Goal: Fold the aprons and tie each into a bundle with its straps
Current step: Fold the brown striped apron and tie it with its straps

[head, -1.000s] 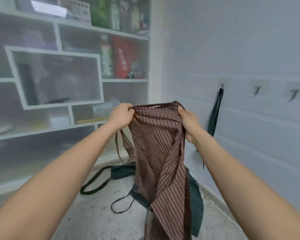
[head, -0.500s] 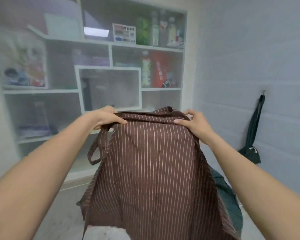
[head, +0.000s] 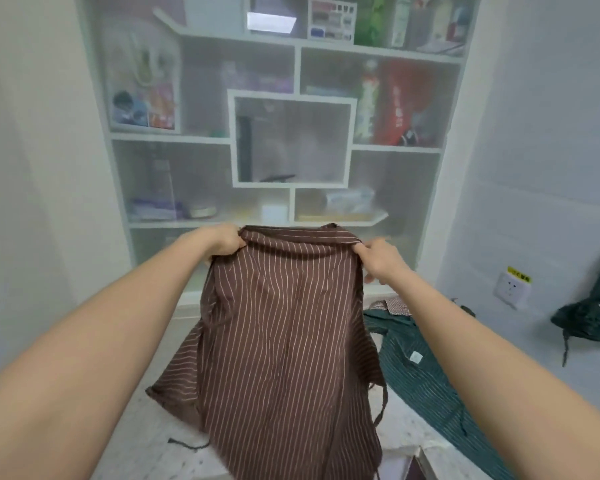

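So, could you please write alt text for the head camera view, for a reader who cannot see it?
Two bare hands, left hand and right hand, hold a brown striped apron up by its top corners before white shelves. A green apron lies on the floor to the right.

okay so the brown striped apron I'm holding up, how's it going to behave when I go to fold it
Probably floppy: the brown striped apron hangs limp from where your left hand and right hand pinch its top edge. Likely light, since fingertip grips hold it. Its loose strap dangles and may tangle.
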`<state>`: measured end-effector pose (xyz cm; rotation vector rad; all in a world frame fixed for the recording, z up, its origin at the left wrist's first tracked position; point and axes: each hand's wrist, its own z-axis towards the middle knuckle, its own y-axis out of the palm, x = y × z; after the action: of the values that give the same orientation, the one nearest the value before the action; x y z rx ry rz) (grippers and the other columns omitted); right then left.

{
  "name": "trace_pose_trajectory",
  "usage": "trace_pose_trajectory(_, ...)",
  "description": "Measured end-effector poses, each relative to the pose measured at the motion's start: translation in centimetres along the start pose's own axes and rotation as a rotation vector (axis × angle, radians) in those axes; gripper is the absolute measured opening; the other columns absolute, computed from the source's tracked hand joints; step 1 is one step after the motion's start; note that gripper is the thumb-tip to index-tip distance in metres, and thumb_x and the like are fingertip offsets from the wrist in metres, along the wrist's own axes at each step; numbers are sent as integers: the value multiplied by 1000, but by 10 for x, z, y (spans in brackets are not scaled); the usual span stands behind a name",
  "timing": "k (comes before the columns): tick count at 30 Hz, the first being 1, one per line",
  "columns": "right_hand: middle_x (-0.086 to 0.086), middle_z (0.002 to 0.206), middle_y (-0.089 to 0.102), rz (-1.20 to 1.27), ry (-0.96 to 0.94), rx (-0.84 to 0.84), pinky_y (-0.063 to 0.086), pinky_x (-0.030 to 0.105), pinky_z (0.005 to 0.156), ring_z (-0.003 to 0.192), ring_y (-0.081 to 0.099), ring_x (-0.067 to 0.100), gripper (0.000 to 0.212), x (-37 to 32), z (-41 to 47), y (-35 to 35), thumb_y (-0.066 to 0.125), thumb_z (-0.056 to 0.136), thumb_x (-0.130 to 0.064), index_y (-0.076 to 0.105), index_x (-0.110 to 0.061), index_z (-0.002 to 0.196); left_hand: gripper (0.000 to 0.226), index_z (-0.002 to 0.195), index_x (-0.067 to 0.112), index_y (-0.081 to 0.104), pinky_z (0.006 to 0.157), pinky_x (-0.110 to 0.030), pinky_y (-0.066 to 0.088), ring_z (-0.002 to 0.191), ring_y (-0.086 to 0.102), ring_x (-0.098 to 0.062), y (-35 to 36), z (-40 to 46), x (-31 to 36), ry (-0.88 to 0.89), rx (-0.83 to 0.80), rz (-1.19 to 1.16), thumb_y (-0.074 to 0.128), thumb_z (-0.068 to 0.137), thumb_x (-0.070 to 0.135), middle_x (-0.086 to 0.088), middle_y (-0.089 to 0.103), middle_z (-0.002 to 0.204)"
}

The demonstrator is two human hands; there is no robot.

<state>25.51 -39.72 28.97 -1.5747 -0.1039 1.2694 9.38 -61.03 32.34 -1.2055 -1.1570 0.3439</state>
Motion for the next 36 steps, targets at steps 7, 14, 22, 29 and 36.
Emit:
trace_pose_trajectory(7, 13, 65, 58, 297, 71, -82, 33, 18, 27, 29, 54, 15, 33, -15, 20, 38, 44, 97, -31, 47, -5, 78, 37, 131, -3, 42, 85, -46, 51, 106, 59, -39, -5, 17, -34, -203, -105, -118, 42, 100, 18, -23, 55, 123)
trace_pose_trajectory(14, 15, 82, 63, 387, 144, -217, 49, 27, 43, 70, 70, 34, 33, -17, 89, 109, 48, 96, -37, 45, -9, 78, 34, 125, -1, 54, 96, -38, 42, 115, 53, -38, 15, 112, -94, -126, 205, 236, 44, 97, 17, -23, 56, 126)
trace_pose_trajectory(22, 10, 106, 53, 382, 309, -339, 55, 42, 84, 93, 67, 37, 32, -3, 202, 244, 41, 99, -34, 49, -5, 108, 30, 110, 1, 58, 85, -42, 48, 101, 58, -38, 70, 262, -194, -154, 152, 97, 49, 94, 25, -22, 62, 108)
trace_pose_trajectory(29, 21, 108, 63, 245, 387, -250, 49, 45, 90, 85, 66, 32, 36, 19, 283, 349, 38, 100, -35, 53, -3, 94, 25, 106, 2, 57, 74, -37, 43, 97, 58, -38, 128, 371, -254, -210, 106, -85, 46, 95, 20, -22, 62, 105)
trace_pose_trajectory(36, 15, 146, 28, -21, 261, -414, 33, 38, 106, 131, 36, 32, 65, 61, 280, 425, 56, 93, -19, 20, -16, 147, 72, 141, 18, 28, 108, -42, 31, 134, 26, -34, 203, 386, -282, -50, 148, 151, 60, 80, -3, -16, 22, 147)
